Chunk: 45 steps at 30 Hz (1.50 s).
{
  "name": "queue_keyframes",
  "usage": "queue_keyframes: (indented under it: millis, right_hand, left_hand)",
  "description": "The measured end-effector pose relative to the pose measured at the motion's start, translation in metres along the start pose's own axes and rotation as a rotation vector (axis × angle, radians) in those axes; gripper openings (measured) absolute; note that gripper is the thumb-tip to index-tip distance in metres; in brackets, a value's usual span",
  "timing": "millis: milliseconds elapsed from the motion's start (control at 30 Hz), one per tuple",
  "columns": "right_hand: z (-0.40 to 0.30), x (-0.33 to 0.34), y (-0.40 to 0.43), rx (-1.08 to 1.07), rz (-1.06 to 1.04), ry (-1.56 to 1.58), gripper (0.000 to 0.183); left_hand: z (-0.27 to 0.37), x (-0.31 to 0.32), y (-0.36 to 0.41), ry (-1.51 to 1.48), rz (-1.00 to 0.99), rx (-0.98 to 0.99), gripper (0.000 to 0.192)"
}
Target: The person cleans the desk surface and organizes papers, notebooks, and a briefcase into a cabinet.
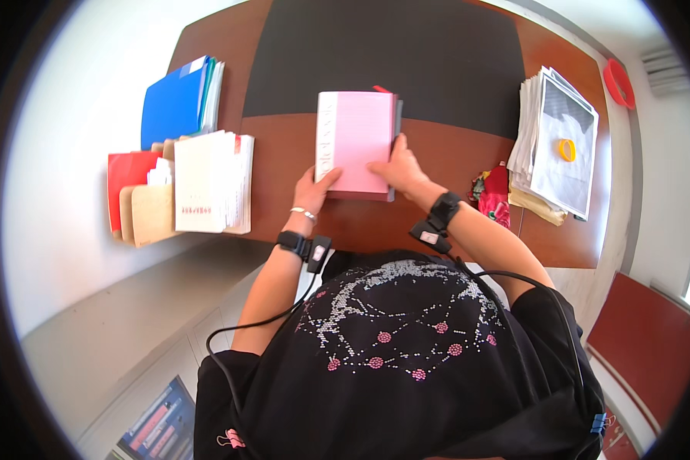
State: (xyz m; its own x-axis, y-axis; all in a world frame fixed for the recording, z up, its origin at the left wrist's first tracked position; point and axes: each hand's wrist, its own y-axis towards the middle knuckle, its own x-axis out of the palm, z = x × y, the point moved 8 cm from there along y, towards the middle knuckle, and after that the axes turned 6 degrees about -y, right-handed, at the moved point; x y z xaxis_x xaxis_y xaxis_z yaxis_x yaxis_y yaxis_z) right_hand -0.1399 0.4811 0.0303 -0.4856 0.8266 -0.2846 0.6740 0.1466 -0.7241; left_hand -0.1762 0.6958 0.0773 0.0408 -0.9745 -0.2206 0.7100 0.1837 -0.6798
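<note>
A stack of notebooks, topped by a pink notebook (359, 138) with a white printed strip down its left side, is held between both hands near the middle of the view. Darker covers and a bit of red ribbon show past its edges. My left hand (315, 192) grips the lower left corner, thumb on the pink cover. On the right edge, my right hand (402, 169) holds the stack with its thumb on top and its other fingers partly hidden. A black strap device sits on each wrist.
At the left of the wooden desk (282, 172) stand a blue folder (172, 106), a wooden holder (152, 213) and white booklets (201, 181). A black desk mat (379, 52) covers the far middle. Rightward are a paper pile (563, 115), a yellow ring (567, 150) and red patterned cloth (494, 195).
</note>
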Motion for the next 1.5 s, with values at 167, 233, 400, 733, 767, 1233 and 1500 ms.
queue_keyframes:
  millis: [167,233,400,733,767,1233,1500]
  right_hand:
    - [-0.047,0.108,-0.017,-0.017,-0.155,-0.089,0.117]
    - [-0.061,0.127,-0.017,-0.003,-0.157,-0.119,0.117]
    - [-0.071,0.134,-0.024,-0.023,-0.186,-0.056,0.109]
    - [-0.067,0.139,-0.018,0.018,-0.28,0.111,0.079]
    - [-0.067,0.143,-0.016,-0.004,-0.299,0.132,0.079]
    - [-0.097,0.136,0.006,-0.169,-0.185,-0.159,0.096]
    - [-0.046,-0.042,-0.027,-0.444,0.605,-0.717,0.066]
  left_hand:
    - [-0.066,-0.11,-0.033,-0.136,0.14,-0.024,0.065]
    - [-0.07,-0.127,-0.035,-0.162,0.168,-0.01,0.066]
    - [-0.084,-0.138,-0.053,-0.22,0.449,0.047,0.067]
    - [-0.108,-0.105,-0.088,-0.768,0.581,-0.12,0.053]
    - [-0.106,-0.108,-0.087,-0.773,0.581,-0.115,0.053]
    - [-0.118,-0.141,-0.056,-0.877,0.6,-0.05,0.049]
    - [-0.1,-0.123,-0.053,-0.693,0.379,-0.303,0.067]
